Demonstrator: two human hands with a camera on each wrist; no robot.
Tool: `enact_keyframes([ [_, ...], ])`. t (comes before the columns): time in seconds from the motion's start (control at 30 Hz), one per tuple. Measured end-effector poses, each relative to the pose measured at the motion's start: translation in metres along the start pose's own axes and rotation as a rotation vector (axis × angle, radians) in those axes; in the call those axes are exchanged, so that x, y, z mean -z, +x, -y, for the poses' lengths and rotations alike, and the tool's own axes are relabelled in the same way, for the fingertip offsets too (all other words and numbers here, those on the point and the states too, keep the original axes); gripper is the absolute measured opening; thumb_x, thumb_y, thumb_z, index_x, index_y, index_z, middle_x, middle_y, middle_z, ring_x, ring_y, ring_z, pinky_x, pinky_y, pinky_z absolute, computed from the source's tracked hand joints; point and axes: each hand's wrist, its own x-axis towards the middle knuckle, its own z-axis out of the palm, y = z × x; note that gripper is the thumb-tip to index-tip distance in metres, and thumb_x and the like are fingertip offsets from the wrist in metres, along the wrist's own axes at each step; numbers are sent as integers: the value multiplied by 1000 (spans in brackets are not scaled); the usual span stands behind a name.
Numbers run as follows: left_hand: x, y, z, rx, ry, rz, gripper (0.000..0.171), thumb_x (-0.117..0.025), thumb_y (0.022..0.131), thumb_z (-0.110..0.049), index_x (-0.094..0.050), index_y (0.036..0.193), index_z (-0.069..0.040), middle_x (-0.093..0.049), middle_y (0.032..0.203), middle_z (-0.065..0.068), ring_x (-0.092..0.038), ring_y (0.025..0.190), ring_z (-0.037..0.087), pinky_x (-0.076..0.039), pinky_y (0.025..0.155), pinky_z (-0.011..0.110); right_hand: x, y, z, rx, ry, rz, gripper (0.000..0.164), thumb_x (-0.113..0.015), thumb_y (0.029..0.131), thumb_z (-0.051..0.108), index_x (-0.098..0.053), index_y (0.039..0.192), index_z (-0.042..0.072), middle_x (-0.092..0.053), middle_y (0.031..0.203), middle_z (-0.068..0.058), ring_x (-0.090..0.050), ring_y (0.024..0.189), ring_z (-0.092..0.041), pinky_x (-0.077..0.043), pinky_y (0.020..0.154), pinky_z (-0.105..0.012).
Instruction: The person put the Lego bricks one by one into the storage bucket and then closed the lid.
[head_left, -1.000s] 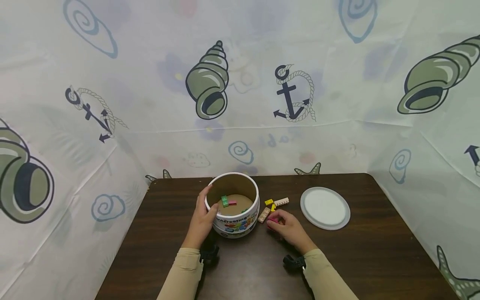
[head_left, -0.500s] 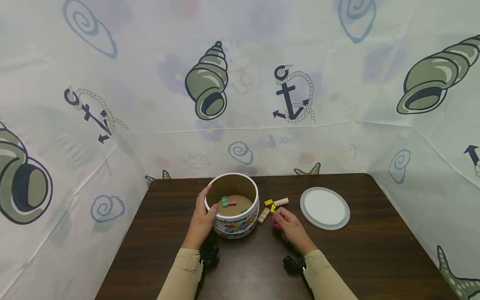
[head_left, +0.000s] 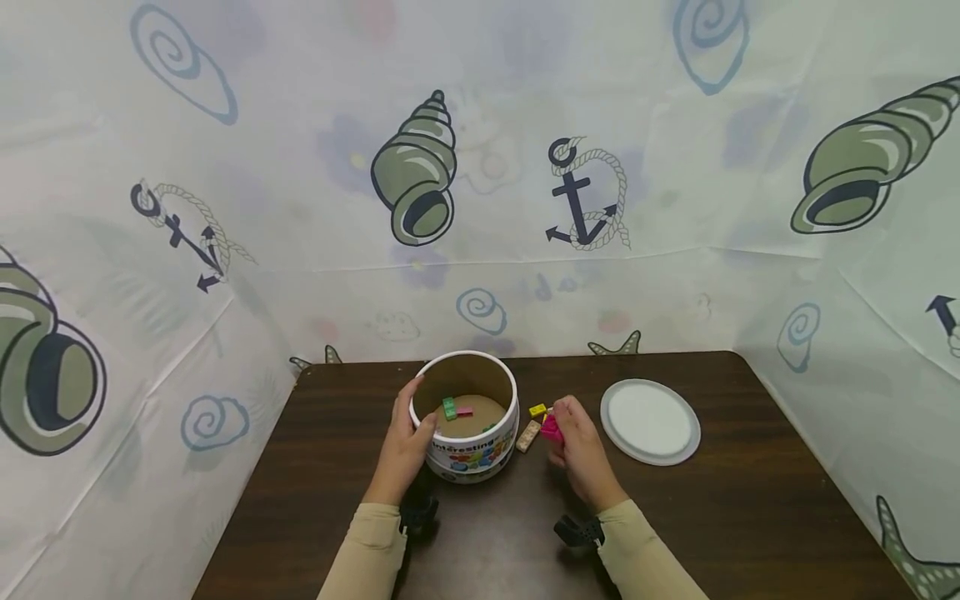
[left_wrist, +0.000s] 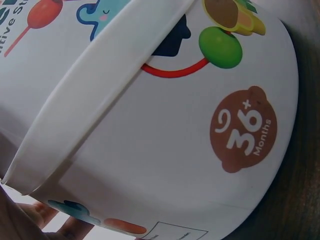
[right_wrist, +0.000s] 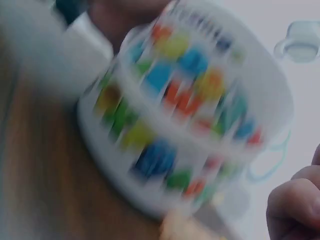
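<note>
The white cylindrical tub [head_left: 468,460] with a colourful printed wall stands towards the far side of the dark brown wood-grain desk [head_left: 315,475]. Its near wall reads "Interesting"; the left wrist view shows a brown badge [left_wrist: 243,130] with "36+ Months" and a cut-off line of lettering at the left edge. The right wrist view is too blurred to read.

The left hand [head_left: 399,454] grips the tub's left rim, thumb on the near edge. To the right of the tub, the right hand [head_left: 587,458] pinches a bright pink plastic brick [head_left: 552,429] between its fingers, just above the desk. Half a second ago that brick was mostly hidden under the hand; now the hand has turned and raised it into view. The hand now covers most of the far bricks visible before, while the left hand, tub and lid keep their places.

Three bricks can be counted inside the tub: two green plastic bricks [head_left: 449,408] and a small pink brick [head_left: 465,412]. Between tub and right hand, one yellow brick [head_left: 537,410] and one tan studded brick [head_left: 528,436] show clearly, with slivers of others behind the fingers. One round white lid [head_left: 651,422] lies farther right.
</note>
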Motion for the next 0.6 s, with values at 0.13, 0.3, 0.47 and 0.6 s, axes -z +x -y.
enact_keyframes([
  [0.13,-1,-1,0,1,4,-1,72,-62,108,-24,-29,170,-36,-30,174,11,-48,149,49,-43,116,70,-24,9,26,83,93,46,41,-45,114,55,-46,102,16,-42,73,4,-33,53,-8,-32,48,-20],
  [0.3,0,0,-2,-9,0,5,71,-62,108,-30,-29,171,-35,-30,174,10,-45,152,49,-40,118,72,-59,38,62,144,253,135,46,-43,114,58,-48,95,16,-41,62,8,-31,48,-7,-27,46,-24],
  [0.47,1,1,1,-35,-6,0,70,-62,109,-35,-30,170,-33,-31,174,13,-45,150,50,-41,118,71,-91,84,76,121,387,213,43,-39,116,55,-47,91,21,-43,59,11,-30,46,-6,-24,45,-24],
  [0.6,0,1,3,-42,-6,2,69,-62,109,-31,-30,171,-31,-31,174,15,-46,148,50,-42,117,69,-105,114,66,-1,310,183,43,-34,117,54,-47,94,20,-39,61,8,-28,48,-7,-26,44,-21],
])
